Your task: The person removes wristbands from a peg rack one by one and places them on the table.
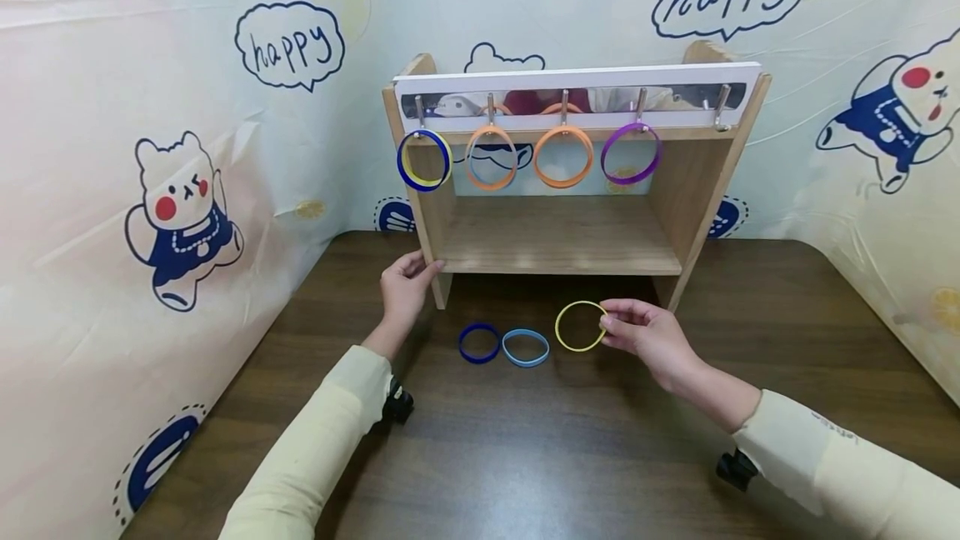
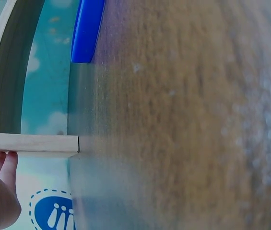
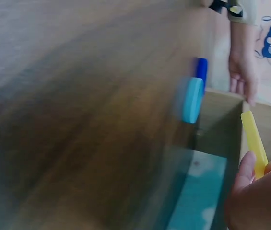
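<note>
My right hand (image 1: 652, 340) pinches a thin yellow wristband (image 1: 581, 350) between thumb and fingers, raised in front of the wooden rack (image 1: 562, 232). In the right wrist view the same yellow wristband (image 3: 253, 143) appears edge-on. At the rack's lower left, my left hand (image 1: 405, 290) holds the side panel, thumb across its front edge; the left wrist view has the fingertips (image 2: 10, 160) against the panel's outer face. Between the hands, a dark blue wristband (image 1: 478, 359) and a light blue wristband (image 1: 527, 363) lie side by side on the table (image 1: 510, 457).
Metal hooks line the rack's white top bar (image 1: 577, 73). From the left hang blue and yellow wristbands (image 1: 424, 187), an orange one (image 1: 491, 185), another orange one (image 1: 564, 182) and a purple one (image 1: 630, 178). The rightmost hook (image 1: 722, 107) is bare. A printed curtain (image 1: 300, 148) surrounds the table.
</note>
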Demonstrator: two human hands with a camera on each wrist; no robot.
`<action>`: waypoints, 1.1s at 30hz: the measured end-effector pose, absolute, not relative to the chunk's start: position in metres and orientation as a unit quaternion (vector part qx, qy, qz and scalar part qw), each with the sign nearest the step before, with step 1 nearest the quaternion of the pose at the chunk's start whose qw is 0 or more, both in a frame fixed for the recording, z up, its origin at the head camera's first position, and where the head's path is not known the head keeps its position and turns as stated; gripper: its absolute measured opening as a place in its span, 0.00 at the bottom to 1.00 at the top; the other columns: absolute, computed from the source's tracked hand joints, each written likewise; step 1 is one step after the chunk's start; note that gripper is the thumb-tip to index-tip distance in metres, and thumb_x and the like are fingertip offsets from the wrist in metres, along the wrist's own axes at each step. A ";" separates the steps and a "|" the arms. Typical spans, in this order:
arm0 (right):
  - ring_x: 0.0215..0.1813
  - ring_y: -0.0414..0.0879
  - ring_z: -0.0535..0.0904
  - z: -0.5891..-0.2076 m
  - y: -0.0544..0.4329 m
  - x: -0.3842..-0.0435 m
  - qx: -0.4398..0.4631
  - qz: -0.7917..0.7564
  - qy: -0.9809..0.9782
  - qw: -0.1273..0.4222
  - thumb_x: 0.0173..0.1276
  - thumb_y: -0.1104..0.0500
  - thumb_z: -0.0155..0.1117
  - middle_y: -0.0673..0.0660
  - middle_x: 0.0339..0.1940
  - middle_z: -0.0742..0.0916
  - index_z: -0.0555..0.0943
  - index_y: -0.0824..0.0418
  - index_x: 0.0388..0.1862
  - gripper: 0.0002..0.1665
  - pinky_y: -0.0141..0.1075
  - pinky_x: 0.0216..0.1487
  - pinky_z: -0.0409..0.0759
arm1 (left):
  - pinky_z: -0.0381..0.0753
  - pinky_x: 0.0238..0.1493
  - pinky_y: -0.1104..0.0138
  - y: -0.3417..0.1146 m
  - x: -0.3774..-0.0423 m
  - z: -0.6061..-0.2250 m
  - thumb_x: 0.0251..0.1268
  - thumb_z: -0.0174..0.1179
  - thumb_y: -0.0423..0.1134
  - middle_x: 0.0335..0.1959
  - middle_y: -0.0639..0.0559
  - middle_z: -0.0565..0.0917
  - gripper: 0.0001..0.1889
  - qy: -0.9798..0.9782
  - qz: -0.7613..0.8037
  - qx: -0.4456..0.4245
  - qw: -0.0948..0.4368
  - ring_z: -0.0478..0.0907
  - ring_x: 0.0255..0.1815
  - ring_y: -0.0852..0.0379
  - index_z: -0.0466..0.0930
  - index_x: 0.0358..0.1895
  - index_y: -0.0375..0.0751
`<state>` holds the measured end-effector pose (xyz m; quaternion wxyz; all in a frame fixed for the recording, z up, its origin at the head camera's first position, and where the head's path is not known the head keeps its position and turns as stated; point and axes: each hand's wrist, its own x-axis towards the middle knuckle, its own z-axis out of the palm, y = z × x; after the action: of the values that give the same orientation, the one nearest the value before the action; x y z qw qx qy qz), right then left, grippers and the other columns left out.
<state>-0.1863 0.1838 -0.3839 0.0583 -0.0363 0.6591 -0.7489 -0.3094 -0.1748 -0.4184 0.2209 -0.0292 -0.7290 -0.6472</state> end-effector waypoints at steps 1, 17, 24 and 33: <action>0.40 0.41 0.81 -0.387 0.185 -0.187 -0.034 -0.746 0.662 0.063 0.68 0.71 0.61 0.55 0.38 0.81 0.73 0.75 0.56 0.18 0.36 0.47 0.83 | 0.83 0.45 0.62 -0.175 -0.309 -0.418 0.55 0.73 0.40 0.44 0.40 0.86 0.19 -0.728 -0.648 -0.029 0.220 0.83 0.47 0.52 0.84 0.49 0.34; 0.42 0.42 0.81 -0.418 0.193 -0.198 0.011 -0.749 0.651 0.125 0.70 0.73 0.56 0.55 0.38 0.81 0.65 0.83 0.62 0.24 0.35 0.47 0.82 | 0.83 0.43 0.64 -0.175 -0.311 -0.419 0.56 0.73 0.39 0.43 0.40 0.86 0.18 -0.727 -0.650 -0.032 0.220 0.84 0.45 0.52 0.84 0.47 0.33; 0.42 0.43 0.81 -0.426 0.194 -0.201 0.014 -0.737 0.662 0.137 0.71 0.73 0.55 0.60 0.43 0.81 0.63 0.84 0.62 0.24 0.35 0.47 0.82 | 0.83 0.43 0.64 -0.176 -0.312 -0.420 0.56 0.73 0.39 0.43 0.39 0.86 0.18 -0.724 -0.654 -0.034 0.218 0.84 0.45 0.52 0.84 0.47 0.33; 0.41 0.44 0.81 -0.432 0.193 -0.202 0.010 -0.722 0.678 0.139 0.71 0.73 0.56 0.61 0.43 0.81 0.64 0.84 0.62 0.25 0.37 0.48 0.82 | 0.83 0.44 0.64 -0.176 -0.310 -0.419 0.56 0.73 0.39 0.44 0.39 0.86 0.19 -0.725 -0.653 -0.034 0.216 0.84 0.46 0.52 0.83 0.48 0.32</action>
<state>-0.2021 0.1932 -0.4323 0.1385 0.0096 0.6777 -0.7221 -0.3104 -0.1757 -0.4190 0.2157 -0.0335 -0.7254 -0.6528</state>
